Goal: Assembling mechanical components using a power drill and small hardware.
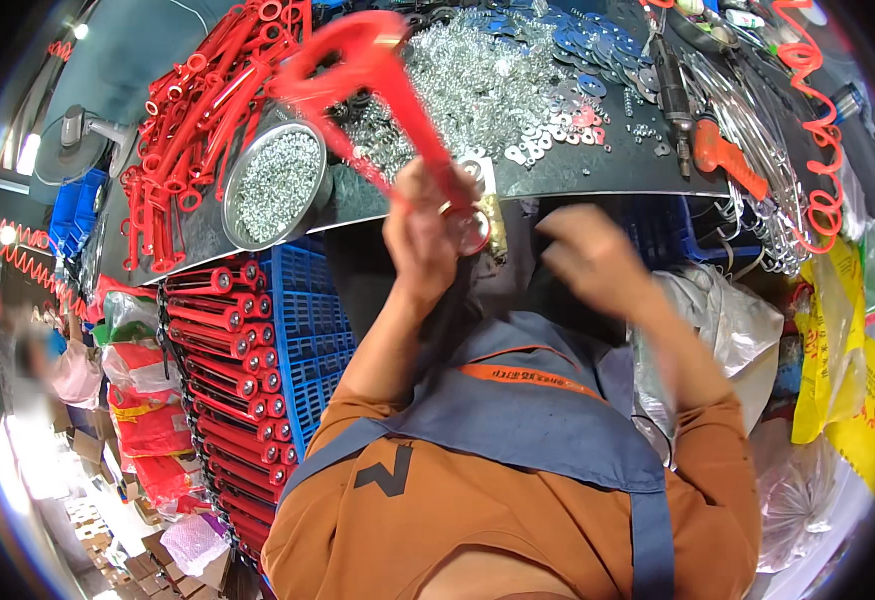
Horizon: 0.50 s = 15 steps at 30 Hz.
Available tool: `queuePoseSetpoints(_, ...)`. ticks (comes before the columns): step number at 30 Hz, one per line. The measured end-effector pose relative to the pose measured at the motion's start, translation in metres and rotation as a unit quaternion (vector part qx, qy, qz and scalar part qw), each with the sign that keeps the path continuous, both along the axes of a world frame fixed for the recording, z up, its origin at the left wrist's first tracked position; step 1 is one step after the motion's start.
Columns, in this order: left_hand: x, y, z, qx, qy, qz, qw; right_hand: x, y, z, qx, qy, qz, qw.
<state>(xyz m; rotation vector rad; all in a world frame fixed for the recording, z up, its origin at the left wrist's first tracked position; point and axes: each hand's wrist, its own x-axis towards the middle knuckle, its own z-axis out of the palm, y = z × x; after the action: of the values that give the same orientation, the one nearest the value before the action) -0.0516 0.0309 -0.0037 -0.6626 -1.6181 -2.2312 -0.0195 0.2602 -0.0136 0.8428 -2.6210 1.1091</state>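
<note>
My left hand (423, 240) is closed around a red metal piece (408, 110) with a wide ring-shaped head and long arms. The piece tilts up over the worktable, its upper end blurred by motion. A small round silver part shows at its lower end, beside my fingers. My right hand (598, 260) is in front of the table's edge, apart from the red piece; motion smears its fingers and I see nothing certain in them. Beyond my left hand lies a heap of small silver springs (478, 70). To its left stands a metal bowl (230, 218) full of tiny silver parts.
Red ring-ended bars (208, 110) are piled at the table's left. Blue discs (588, 50) and small silver plates (548, 135) lie farther back. A driver tool (674, 90), an orange-handled tool (728, 160) and a coiled red hose (823, 150) are at right. A blue crate (303, 330) stands below left.
</note>
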Motion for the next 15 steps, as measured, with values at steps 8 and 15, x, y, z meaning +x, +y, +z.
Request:
queuePoseSetpoints(8, 0.02, -0.149, 0.119, 0.292, 0.0, -0.034, 0.956, 0.05, -0.057, -0.035, -0.165, -0.047, 0.164, 0.971)
queuePoseSetpoints(15, 0.017, -0.065, 0.075, 0.37, -0.08, -0.074, 0.922, 0.048, -0.105, 0.021, -0.594, -0.57, 0.24, 0.515)
